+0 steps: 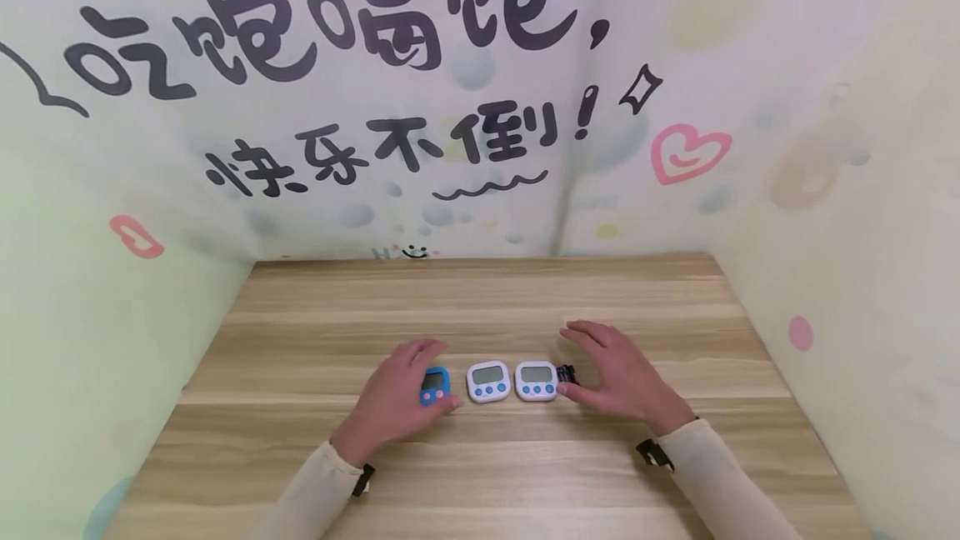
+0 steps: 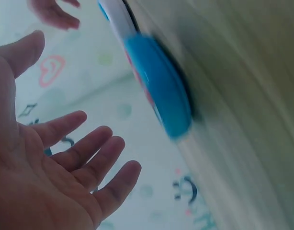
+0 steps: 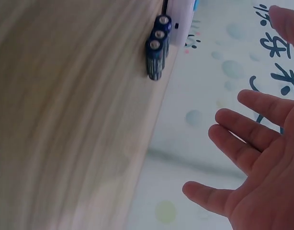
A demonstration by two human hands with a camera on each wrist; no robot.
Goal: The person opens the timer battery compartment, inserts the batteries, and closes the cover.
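Observation:
Three small digital timers lie in a row on the wooden table. The leftmost, a blue timer (image 1: 433,385) with pink buttons, is partly hidden by my left hand (image 1: 390,394). In the left wrist view that hand's fingers spread apart, with a gap between them and the blue timer (image 2: 159,86). A white timer (image 1: 487,382) with blue buttons is in the middle, and another white timer (image 1: 536,381) sits to its right. Several dark blue batteries (image 3: 155,57) stand side by side against the right timer. My right hand (image 1: 626,377) hovers beside them, fingers spread, holding nothing.
The wooden table (image 1: 480,298) meets a printed wall (image 1: 495,223) with large dark characters at the back. Side walls close it in on the left and right. Dark straps (image 1: 656,453) show at both wrists.

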